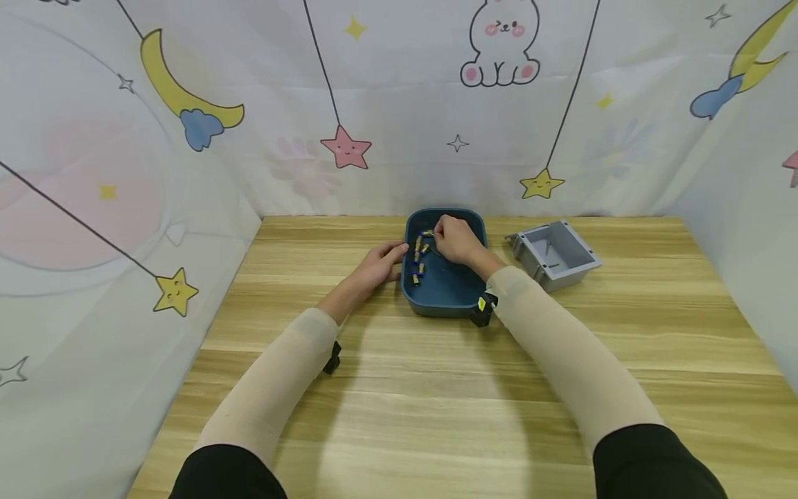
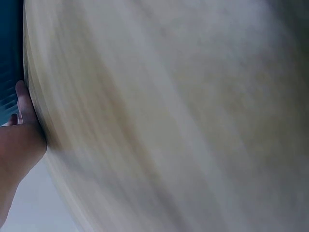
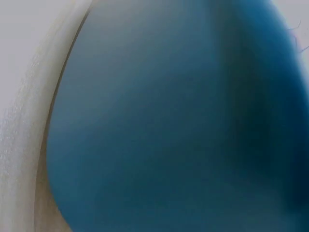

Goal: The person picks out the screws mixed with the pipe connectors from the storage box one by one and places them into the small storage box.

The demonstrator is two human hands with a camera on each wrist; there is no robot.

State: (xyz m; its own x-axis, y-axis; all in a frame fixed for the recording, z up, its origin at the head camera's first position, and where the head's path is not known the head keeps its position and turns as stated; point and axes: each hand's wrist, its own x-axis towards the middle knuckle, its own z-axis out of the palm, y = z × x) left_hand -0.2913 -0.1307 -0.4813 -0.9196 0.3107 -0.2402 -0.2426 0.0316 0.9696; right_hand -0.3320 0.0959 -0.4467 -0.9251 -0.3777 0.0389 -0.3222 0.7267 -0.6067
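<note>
A dark blue tray stands on the wooden table, and several small yellow-and-blue parts lie in a line along its left side. My right hand reaches into the tray with curled fingers that pinch the farthest part. My left hand rests on the table with straight fingers against the tray's left wall. In the left wrist view the left hand touches the tray's edge beside the blurred tabletop. The right wrist view shows only the blurred blue tray.
A grey open plastic box sits to the right of the tray. Patterned cloth walls close in the table at the back and on both sides. Bare wood lies between my forearms.
</note>
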